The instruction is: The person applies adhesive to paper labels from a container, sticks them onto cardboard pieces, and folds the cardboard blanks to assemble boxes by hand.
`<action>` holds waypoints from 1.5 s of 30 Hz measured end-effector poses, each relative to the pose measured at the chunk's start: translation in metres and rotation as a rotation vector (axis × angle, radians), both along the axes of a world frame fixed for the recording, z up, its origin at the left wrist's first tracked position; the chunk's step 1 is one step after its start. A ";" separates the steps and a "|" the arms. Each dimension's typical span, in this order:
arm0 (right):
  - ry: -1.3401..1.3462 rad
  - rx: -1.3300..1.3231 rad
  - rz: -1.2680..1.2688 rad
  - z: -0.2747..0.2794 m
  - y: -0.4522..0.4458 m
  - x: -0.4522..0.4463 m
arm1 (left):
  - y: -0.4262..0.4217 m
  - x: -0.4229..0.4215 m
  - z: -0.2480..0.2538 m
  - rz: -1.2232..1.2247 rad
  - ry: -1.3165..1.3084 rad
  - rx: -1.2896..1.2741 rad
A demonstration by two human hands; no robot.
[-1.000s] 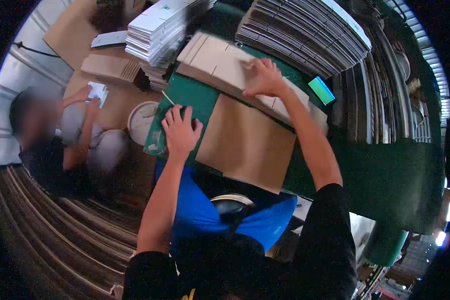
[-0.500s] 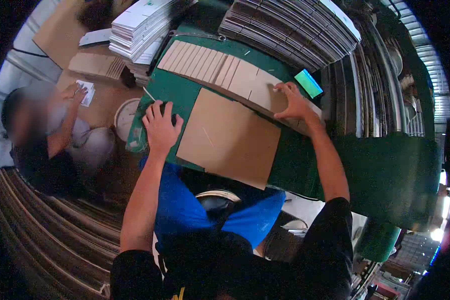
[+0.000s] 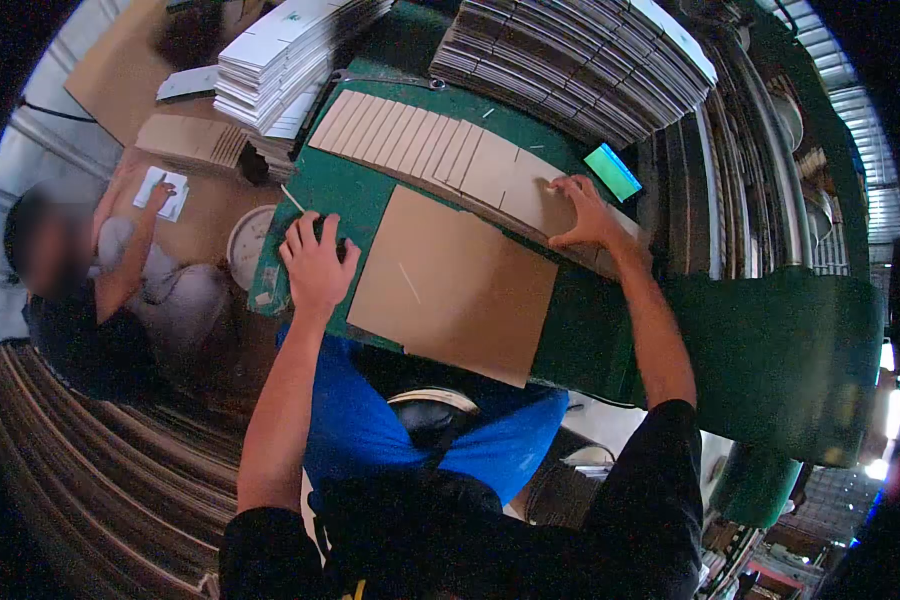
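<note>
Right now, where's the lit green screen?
In the head view, the green screen is right of centre, toward the top, just beyond the right hand, near the tall cardboard stack.

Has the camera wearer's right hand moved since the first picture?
Yes: judged against the lit green screen, the right hand has moved rightward, nearer to it.

my green table (image 3: 338, 192) carries a flat brown cardboard sheet (image 3: 460, 285) at twelve o'clock, nearest me; beyond it a row of overlapping cardboard pieces (image 3: 420, 145) runs from half past eleven to one. farther off, near twelve, lies a wrench (image 3: 395, 80).
</note>
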State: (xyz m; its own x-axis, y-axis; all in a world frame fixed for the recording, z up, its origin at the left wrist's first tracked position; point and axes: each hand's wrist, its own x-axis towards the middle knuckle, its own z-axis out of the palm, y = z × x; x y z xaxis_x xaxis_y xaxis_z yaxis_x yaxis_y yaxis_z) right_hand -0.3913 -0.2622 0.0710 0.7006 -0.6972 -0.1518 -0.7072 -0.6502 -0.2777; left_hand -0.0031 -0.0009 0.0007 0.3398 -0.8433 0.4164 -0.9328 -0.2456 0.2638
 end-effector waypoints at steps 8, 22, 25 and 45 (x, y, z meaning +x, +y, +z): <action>-0.041 0.022 0.035 -0.004 -0.003 -0.003 | 0.000 -0.001 0.004 0.007 0.013 0.022; 0.248 -0.064 -0.123 0.025 0.010 0.074 | 0.000 -0.004 -0.001 -0.010 -0.012 -0.020; 0.099 -0.100 -0.029 0.000 0.008 0.121 | 0.001 -0.004 0.002 -0.007 -0.006 -0.001; 0.082 0.040 -0.035 -0.018 -0.005 0.158 | -0.001 -0.001 -0.002 -0.001 -0.011 0.046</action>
